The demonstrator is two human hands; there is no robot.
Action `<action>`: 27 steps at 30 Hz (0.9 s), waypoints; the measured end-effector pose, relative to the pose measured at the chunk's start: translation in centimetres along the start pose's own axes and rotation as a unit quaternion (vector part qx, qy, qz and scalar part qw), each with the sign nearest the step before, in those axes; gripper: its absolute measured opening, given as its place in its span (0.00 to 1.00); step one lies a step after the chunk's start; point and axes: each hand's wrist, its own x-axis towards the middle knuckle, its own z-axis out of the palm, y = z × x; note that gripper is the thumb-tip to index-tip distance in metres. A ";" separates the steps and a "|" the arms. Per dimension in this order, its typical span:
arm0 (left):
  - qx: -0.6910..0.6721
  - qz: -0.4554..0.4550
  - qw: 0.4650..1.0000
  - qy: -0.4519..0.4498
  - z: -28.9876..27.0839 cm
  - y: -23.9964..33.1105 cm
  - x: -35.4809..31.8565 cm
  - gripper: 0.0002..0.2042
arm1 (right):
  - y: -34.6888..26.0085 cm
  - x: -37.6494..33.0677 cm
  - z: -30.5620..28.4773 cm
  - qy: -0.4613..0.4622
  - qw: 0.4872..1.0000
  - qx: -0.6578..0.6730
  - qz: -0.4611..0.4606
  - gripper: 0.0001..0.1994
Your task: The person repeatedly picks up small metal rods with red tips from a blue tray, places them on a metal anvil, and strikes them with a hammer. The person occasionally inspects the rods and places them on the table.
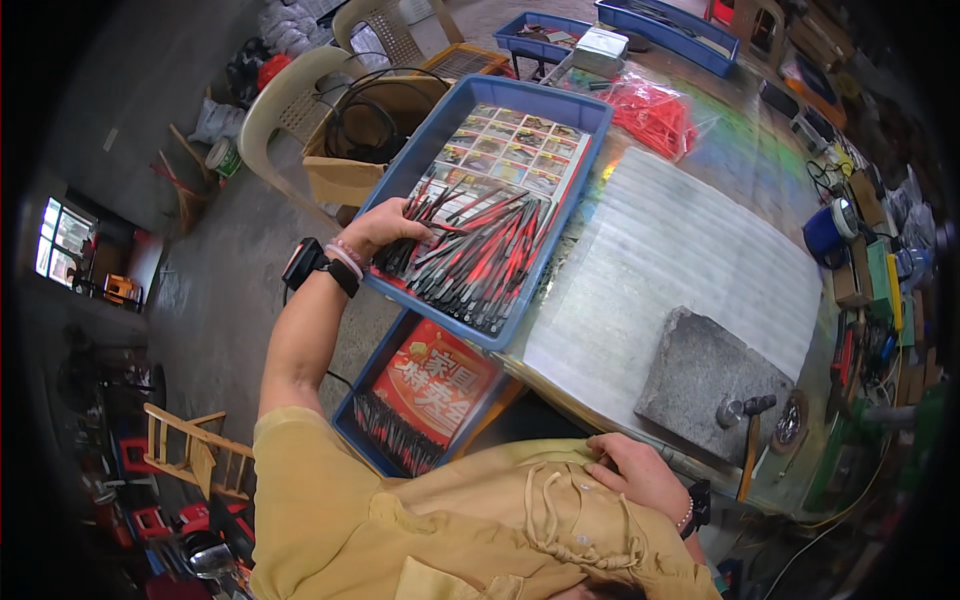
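My left hand (pixel 385 228) reaches into a blue plastic tray (pixel 590 112) and closes around thin black-and-red strips at the left of the heap. Many more slim, pointed black-and-red strips (pixel 490 250) lie there side by side, over a printed sheet (pixel 530 140) with small pictures. Their exact kind is too small to make out. My right hand (pixel 645 475) rests against the front of my yellow top near the table edge, fingers loosely bent, nothing visible in it.
A lower blue tray (pixel 350 425) holds dark strips on a red printed sheet. On the table are a white foam sheet (pixel 680 250), a grey stone slab (pixel 700 370), a hammer (pixel 748 440) and a bag of red pieces (pixel 650 115). A chair (pixel 285 115) and cardboard box (pixel 340 180) stand beyond.
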 end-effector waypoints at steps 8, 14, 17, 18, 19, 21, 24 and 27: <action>0.027 0.021 0.999 0.016 -0.9 2.4 0.4 0.15 | 0.9 -0.6 0.4 0.000 1.000 -0.015 0.002 0.18; 0.058 0.031 0.997 0.026 -1.7 6.9 -0.3 0.14 | 1.9 -1.2 0.6 0.010 1.000 -0.022 -0.012 0.18; 0.090 0.040 0.995 0.031 -1.5 9.7 -0.9 0.12 | 2.4 -1.6 0.6 0.023 0.999 -0.029 -0.030 0.18; 0.099 0.049 0.993 0.039 -1.2 10.7 -1.0 0.12 | 2.5 -1.7 0.6 0.024 0.999 -0.026 -0.034 0.18; 0.116 0.047 0.992 0.031 -0.9 11.8 -1.0 0.12 | 2.7 -1.9 0.6 0.024 0.999 -0.023 -0.037 0.18; 0.169 0.062 0.983 0.028 0.2 14.2 -0.9 0.13 | 3.0 -2.1 0.6 0.022 0.999 -0.019 -0.045 0.18; 0.228 0.081 0.970 0.008 3.4 18.0 0.3 0.14 | 3.7 -2.3 0.6 0.020 0.998 -0.018 -0.061 0.17; 0.310 0.122 0.943 -0.026 9.0 21.3 3.0 0.15 | 4.7 -2.5 0.7 0.031 0.996 -0.027 -0.083 0.18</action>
